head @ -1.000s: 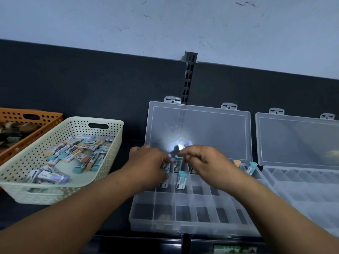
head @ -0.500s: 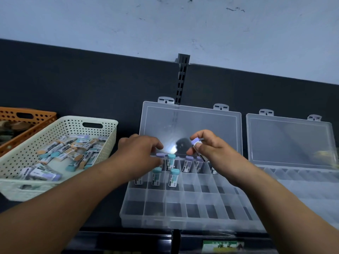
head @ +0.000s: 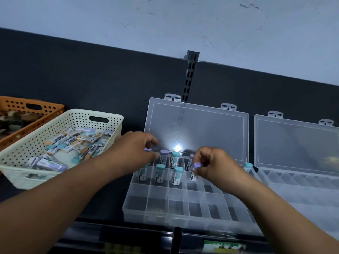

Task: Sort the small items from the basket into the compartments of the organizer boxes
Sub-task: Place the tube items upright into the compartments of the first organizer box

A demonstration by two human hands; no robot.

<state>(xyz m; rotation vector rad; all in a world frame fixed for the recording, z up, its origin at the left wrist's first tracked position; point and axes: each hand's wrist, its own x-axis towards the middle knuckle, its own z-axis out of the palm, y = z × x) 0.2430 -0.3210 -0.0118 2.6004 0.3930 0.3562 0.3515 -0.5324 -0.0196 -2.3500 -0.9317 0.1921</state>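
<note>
Right hand (head: 211,165) pinches purple-capped tube (head: 194,172) over a row-2 compartment of organizer box (head: 183,213). Lower it upright, cap up, clear of dividers. Left hand (head: 135,151) curled at back-left; grip unclear. Basket (head: 77,114) still loaded.

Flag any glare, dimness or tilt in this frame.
Head view: dim overall. There is a white glare spot on the middle lid, just above the tubes. The frame is tilted, with the wall edge sloping down to the right. The right box is hazy and low-contrast. The right hand and its tube are fairly sharp.
</note>
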